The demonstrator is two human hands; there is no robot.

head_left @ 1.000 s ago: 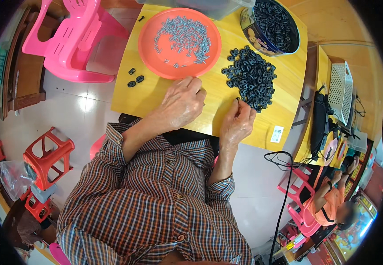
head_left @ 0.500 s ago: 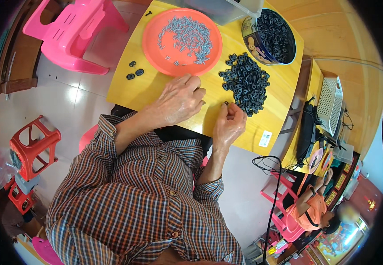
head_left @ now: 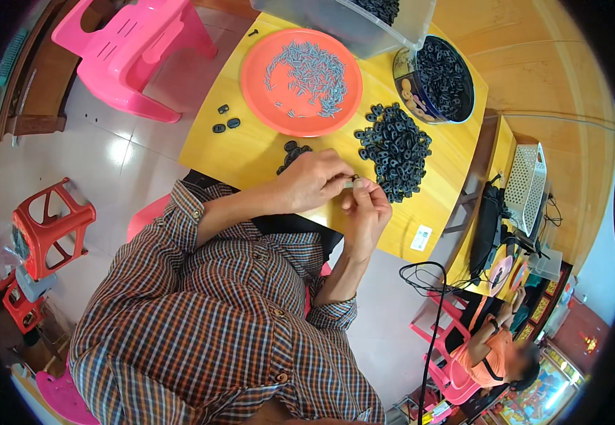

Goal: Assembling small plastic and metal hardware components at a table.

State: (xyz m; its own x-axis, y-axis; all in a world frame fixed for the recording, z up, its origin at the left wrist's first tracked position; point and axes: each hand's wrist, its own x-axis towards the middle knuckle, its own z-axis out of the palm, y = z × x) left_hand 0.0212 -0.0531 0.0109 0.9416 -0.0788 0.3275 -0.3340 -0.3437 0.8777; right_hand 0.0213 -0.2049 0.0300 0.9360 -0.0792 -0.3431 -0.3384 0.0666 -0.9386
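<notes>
My left hand (head_left: 311, 182) and my right hand (head_left: 365, 212) meet fingertip to fingertip over the near edge of the yellow table (head_left: 212, 152). Between the right thumb and fingers is a small black plastic piece (head_left: 354, 178), mostly covered. The left fingers are pinched against it; whatever they hold is too small to make out. A heap of black oval pieces with holes (head_left: 395, 150) lies just beyond my right hand. Behind the left hand sits a smaller group of black pieces (head_left: 292, 152), partly hidden. Farther off, an orange-red round tray (head_left: 265, 106) carries many small silver screws (head_left: 311, 71).
Three black pieces (head_left: 226, 124) lie at the table's left. A round tin (head_left: 410, 95) full of black parts and a clear plastic bin (head_left: 350, 32) stand at the back. Pink (head_left: 120, 60) and red (head_left: 52, 227) stools flank the left. Another person (head_left: 488, 354) sits at far right.
My left hand has moved right and nearer, from beside the tray to meet my right hand. A small group of black pieces now shows behind it. The view has shifted slightly.
</notes>
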